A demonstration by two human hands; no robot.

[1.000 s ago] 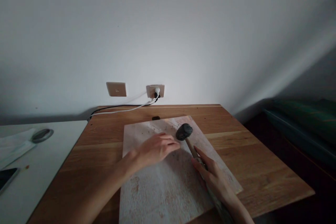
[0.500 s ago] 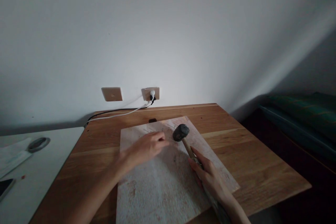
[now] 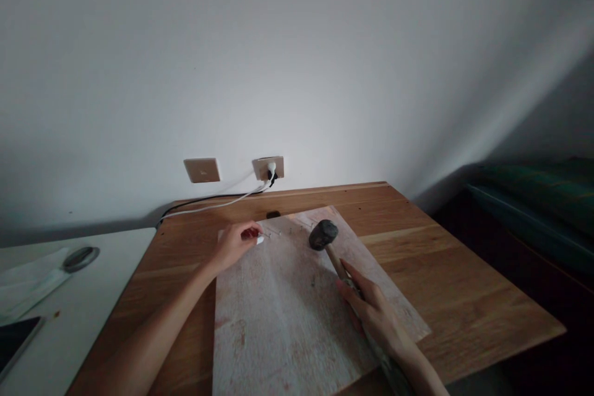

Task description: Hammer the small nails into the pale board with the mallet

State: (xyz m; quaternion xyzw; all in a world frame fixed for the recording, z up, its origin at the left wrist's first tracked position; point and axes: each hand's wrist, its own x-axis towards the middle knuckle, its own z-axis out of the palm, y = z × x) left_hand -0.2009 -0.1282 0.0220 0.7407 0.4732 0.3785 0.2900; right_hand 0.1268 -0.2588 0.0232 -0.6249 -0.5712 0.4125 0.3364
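The left hand (image 3: 236,242) has slid across the board (image 3: 288,322) toward 10 o'clock, away from the hammer (image 3: 335,258). It was spread flat; its fingers are now drawn together at the far-left corner, beside a small pale bit (image 3: 260,239) (too small to name), uncovering a row of nails (image 3: 290,231).
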